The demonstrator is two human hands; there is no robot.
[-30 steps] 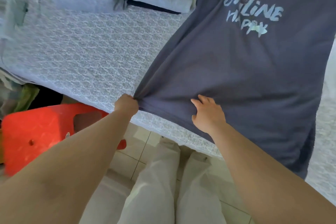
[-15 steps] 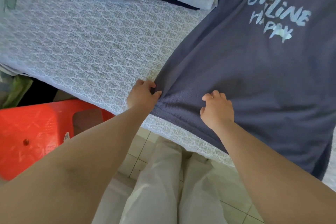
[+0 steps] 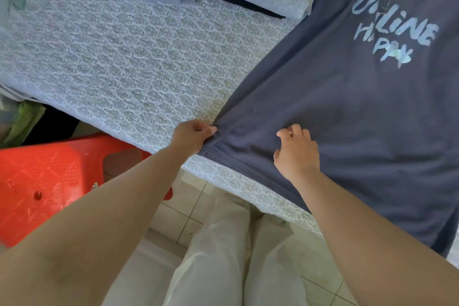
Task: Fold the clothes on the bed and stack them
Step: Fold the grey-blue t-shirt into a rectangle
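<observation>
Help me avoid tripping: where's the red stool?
In the head view, the red stool stands on the floor at lower left, beside the bed, under the left forearm.

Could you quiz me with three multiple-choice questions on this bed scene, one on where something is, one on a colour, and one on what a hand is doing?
1. Where does the stool stand?
A. On the bed
B. On the floor beside the bed, on the person's left
C. On top of the pillows

2. What colour is the T-shirt spread on the bed?
A. Dark grey-blue with pale lettering
B. Bright yellow
C. White with red stripes

3. What is the left hand doing?
A. Hanging idle off the bed
B. Lying flat on a pillow
C. Pinching the corner of the T-shirt's hem

Answers:
1. B: the red stool sits on the tiles at the bed's edge.
2. A: the cloth is dark, the print light.
3. C: thumb and fingers close on the hem corner, while the right hand grips the hem further along.
</observation>
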